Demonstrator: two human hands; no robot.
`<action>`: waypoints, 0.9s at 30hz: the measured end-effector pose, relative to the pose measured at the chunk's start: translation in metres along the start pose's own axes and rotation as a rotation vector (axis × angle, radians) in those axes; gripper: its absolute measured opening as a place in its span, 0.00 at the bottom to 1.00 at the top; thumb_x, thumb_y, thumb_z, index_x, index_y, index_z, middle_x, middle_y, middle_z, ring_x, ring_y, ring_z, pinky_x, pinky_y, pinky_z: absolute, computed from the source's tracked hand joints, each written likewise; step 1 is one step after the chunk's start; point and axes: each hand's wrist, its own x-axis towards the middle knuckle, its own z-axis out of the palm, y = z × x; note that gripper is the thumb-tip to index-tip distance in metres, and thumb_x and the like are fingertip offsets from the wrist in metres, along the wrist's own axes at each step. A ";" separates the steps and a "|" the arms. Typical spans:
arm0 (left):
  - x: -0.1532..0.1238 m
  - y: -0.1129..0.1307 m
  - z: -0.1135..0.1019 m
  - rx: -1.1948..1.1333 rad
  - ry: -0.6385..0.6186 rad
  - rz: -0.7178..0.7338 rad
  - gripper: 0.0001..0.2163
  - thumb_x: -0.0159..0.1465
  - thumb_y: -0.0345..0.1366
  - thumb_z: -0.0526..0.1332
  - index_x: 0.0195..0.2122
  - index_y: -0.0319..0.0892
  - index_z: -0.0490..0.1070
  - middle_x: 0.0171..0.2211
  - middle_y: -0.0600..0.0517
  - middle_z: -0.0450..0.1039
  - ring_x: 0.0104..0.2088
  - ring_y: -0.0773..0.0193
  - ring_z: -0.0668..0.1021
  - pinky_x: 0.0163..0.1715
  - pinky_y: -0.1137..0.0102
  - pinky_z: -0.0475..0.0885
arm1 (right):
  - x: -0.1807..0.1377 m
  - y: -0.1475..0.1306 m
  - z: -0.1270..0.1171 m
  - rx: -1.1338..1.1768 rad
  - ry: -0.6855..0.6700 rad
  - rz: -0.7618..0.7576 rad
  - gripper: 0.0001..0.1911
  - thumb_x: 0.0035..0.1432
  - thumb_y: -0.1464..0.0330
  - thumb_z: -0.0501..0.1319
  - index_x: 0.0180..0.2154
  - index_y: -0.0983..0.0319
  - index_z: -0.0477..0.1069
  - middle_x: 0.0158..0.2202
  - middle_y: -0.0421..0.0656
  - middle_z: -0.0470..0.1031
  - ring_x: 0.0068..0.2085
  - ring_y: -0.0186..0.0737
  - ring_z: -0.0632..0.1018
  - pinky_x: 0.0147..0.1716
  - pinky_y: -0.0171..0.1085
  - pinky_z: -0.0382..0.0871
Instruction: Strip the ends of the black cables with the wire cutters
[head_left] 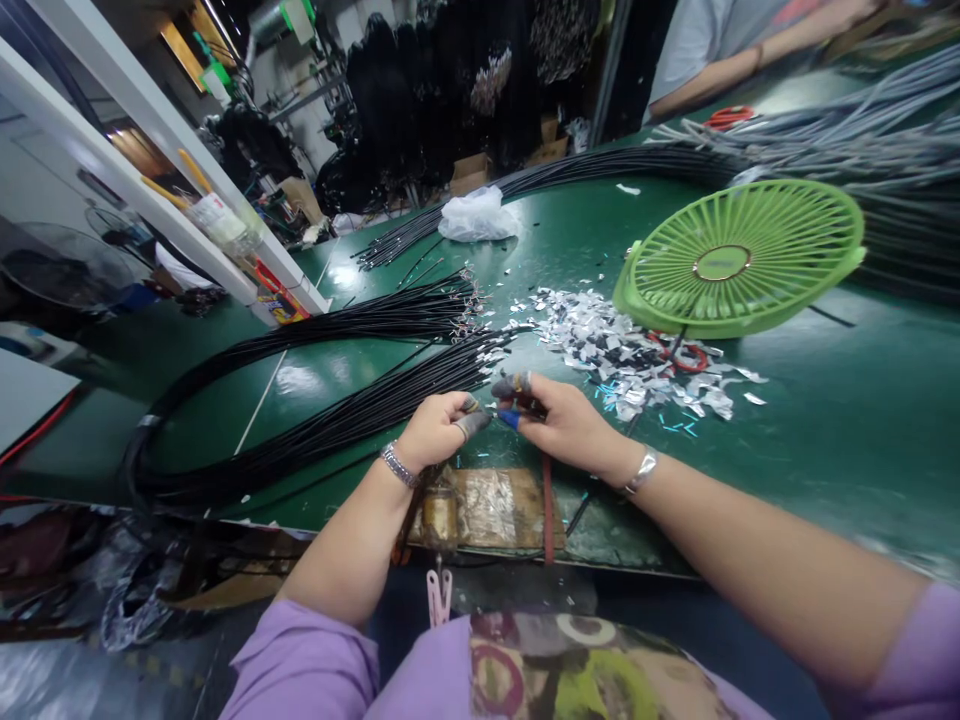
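My left hand (439, 430) is closed in a pinch, with grey coverings on thumb and forefinger. A single black cable (322, 478) runs in under its wrist, and a small pale tip shows at the fingertips. Just across from it, my right hand (562, 420) is also pinched, with dark coverings and a blue one on its fingers; what sits between them is too small to make out. Beside and beyond my left hand lies a looped bundle of black cables (352, 420), its stripped ends (469, 305) pointing toward a pile of silvery foil scraps (600, 345).
A green fan cover (750, 260) stands beyond the scraps. A wooden block (495, 508) sits at the table's front edge. Grey cables (847, 130) and a plastic bag (476, 215) lie farther back. Another person's arm (720, 80) rests across the table. A white post (172, 160) rises at left.
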 end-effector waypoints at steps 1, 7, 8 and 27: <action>0.000 -0.002 0.000 0.042 0.000 0.016 0.18 0.55 0.50 0.62 0.24 0.38 0.66 0.16 0.60 0.57 0.18 0.75 0.57 0.19 0.76 0.52 | 0.000 0.000 -0.001 -0.026 -0.015 -0.021 0.15 0.45 0.75 0.55 0.37 0.59 0.71 0.33 0.44 0.76 0.34 0.43 0.75 0.35 0.39 0.68; 0.000 -0.006 0.000 0.169 -0.050 0.065 0.12 0.58 0.43 0.59 0.28 0.38 0.70 0.18 0.58 0.61 0.20 0.72 0.61 0.21 0.76 0.55 | 0.000 0.002 -0.002 -0.098 -0.109 -0.080 0.10 0.44 0.76 0.55 0.32 0.60 0.65 0.28 0.41 0.70 0.29 0.37 0.68 0.30 0.36 0.63; 0.000 -0.005 0.000 0.197 -0.049 0.086 0.11 0.58 0.42 0.58 0.29 0.38 0.71 0.19 0.57 0.63 0.20 0.72 0.62 0.22 0.76 0.56 | 0.000 0.002 0.000 -0.062 -0.106 -0.058 0.08 0.46 0.76 0.56 0.31 0.60 0.64 0.27 0.40 0.69 0.28 0.37 0.68 0.30 0.36 0.63; 0.001 0.000 0.007 0.140 0.145 0.177 0.10 0.60 0.41 0.58 0.29 0.39 0.70 0.18 0.56 0.67 0.20 0.71 0.68 0.22 0.76 0.62 | 0.006 -0.007 0.010 0.903 -0.005 0.528 0.17 0.36 0.64 0.69 0.26 0.61 0.64 0.20 0.33 0.58 0.20 0.26 0.55 0.17 0.30 0.46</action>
